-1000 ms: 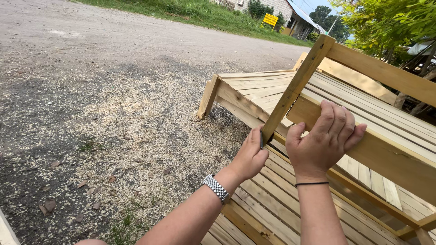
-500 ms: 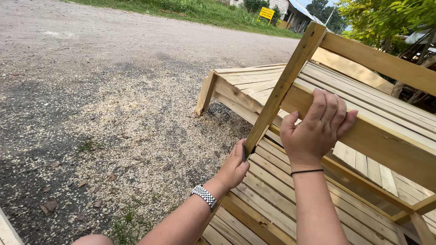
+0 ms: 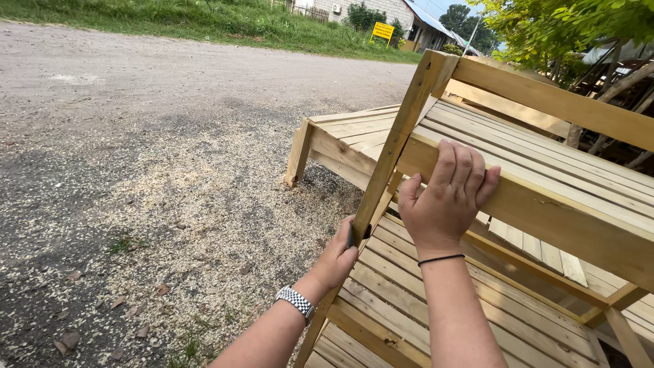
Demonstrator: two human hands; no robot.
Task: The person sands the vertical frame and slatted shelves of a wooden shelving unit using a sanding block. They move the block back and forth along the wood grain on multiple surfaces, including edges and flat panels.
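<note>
The pale slatted wooden frame (image 3: pixel 545 170), built of raw pine boards, stands tilted on edge over a flat slatted wooden panel (image 3: pixel 436 300) lying beneath it. The right hand (image 3: pixel 446 201) lies over the frame's lower rail, fingers curled onto its top edge. The left hand (image 3: pixel 338 255) is closed around the frame's slanting corner post (image 3: pixel 398 140). Sawdust-strewn gravel ground (image 3: pixel 170 191) lies to the left.
</note>
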